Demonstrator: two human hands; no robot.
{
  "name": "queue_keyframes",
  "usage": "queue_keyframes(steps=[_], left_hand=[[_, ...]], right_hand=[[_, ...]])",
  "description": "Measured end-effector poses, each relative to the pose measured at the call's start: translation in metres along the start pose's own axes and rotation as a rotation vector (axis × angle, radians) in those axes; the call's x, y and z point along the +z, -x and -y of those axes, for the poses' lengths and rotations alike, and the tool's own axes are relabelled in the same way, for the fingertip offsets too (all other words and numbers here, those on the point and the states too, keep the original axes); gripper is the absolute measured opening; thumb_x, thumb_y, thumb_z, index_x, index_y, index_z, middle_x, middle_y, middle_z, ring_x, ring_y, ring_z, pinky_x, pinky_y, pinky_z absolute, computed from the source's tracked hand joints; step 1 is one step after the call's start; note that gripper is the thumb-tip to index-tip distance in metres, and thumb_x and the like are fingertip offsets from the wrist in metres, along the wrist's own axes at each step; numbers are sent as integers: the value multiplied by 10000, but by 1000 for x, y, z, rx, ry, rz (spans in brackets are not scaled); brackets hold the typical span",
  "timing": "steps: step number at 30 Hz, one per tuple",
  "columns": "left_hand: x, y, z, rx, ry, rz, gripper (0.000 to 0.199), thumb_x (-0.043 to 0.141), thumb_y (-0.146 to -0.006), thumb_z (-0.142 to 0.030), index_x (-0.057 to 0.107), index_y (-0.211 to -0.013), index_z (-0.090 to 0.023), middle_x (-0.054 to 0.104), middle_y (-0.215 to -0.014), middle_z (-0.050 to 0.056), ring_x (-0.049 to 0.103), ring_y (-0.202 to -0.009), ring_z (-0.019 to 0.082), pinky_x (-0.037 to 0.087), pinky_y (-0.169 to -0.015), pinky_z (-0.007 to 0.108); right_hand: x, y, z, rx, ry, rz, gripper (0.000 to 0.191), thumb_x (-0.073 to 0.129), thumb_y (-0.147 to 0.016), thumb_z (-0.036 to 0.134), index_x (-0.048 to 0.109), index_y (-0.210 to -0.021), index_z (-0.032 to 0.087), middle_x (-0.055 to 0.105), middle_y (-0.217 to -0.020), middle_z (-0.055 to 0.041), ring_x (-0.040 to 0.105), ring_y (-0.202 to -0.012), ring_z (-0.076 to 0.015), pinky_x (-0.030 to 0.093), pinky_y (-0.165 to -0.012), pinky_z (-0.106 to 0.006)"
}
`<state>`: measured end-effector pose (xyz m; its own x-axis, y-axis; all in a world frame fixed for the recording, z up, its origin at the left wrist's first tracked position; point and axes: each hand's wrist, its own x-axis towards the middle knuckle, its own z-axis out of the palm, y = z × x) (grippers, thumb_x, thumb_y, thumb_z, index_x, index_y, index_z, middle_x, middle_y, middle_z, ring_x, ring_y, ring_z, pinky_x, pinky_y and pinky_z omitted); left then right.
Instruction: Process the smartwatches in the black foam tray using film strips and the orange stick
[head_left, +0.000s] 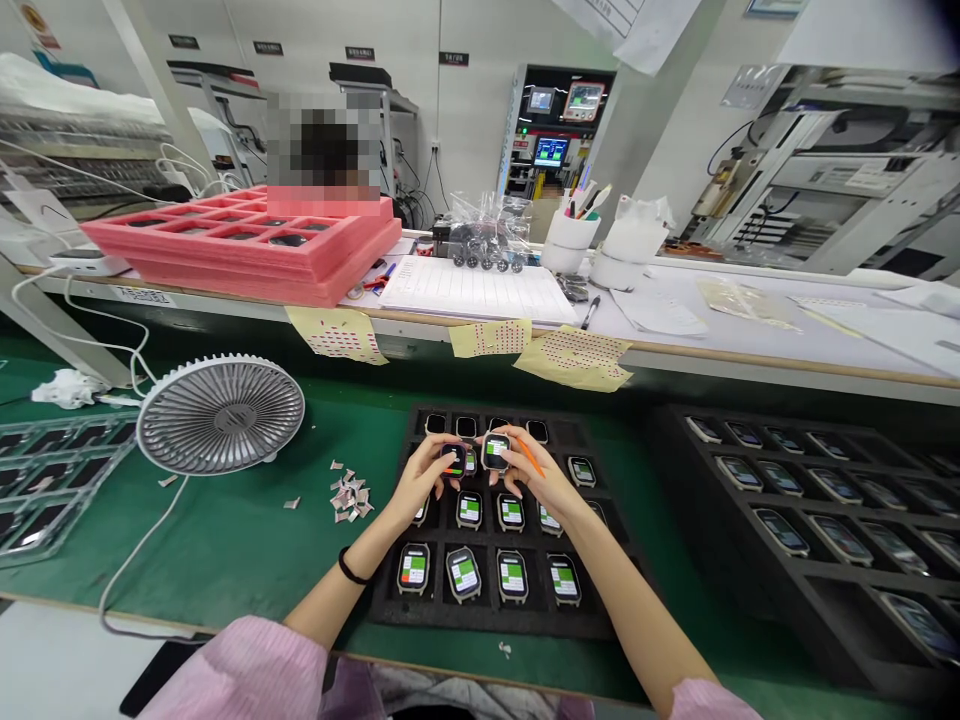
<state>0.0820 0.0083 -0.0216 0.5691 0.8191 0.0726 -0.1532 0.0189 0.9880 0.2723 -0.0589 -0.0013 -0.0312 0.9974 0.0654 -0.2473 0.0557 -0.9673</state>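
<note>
The left hand (424, 480) pinches a smartwatch (453, 461) and the right hand (529, 475) a second smartwatch (496, 451), fingertips curled around each case, an orange pencil (531, 457) tucked in the right, above a black foam tray (487, 620).

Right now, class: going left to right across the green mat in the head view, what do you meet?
Clear plastic tray, desk fan, paper scraps, black foam tray of smartwatches, second black foam tray.
</note>
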Motion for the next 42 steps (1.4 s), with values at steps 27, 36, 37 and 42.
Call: queue_keyframes(steps=[27,36,37,42], left_hand=[[-2,-2,8,126,-31,95,437,700,-764,-241,458,-1127,-221,396,-1387,128,603,-927,201,482,-398,123],[-1,0,6,121,-38,84,432,712,-751,-274,478,-1111,-223,301,-1445,139,612,-912,197,459,-382,117],[-1,-1,6,119,-37,84,431,710,-753,-278,478,-1111,-221,303,-1442,140,612,-908,195,458,-381,116],[-2,-3,10,127,-27,35,400,688,-765,-341,493,-1089,-210,352,-1404,141,613,-822,164,440,-352,114]], right_hand=[[2,0,0,-41,-20,-59,236,599,-836,357,542,-1025,229,640,-1098,-89,642,-587,-130,364,-378,-193],[2,1,2,-45,-25,-50,237,601,-841,353,541,-1035,232,639,-1104,-87,644,-605,-140,374,-378,-200],[2,1,2,-45,-27,-50,242,608,-837,351,541,-1037,233,638,-1107,-87,645,-609,-142,379,-377,-201],[2,-1,1,-37,-53,-43,284,653,-802,337,542,-1042,234,619,-1134,-93,647,-618,-143,398,-373,-200]])
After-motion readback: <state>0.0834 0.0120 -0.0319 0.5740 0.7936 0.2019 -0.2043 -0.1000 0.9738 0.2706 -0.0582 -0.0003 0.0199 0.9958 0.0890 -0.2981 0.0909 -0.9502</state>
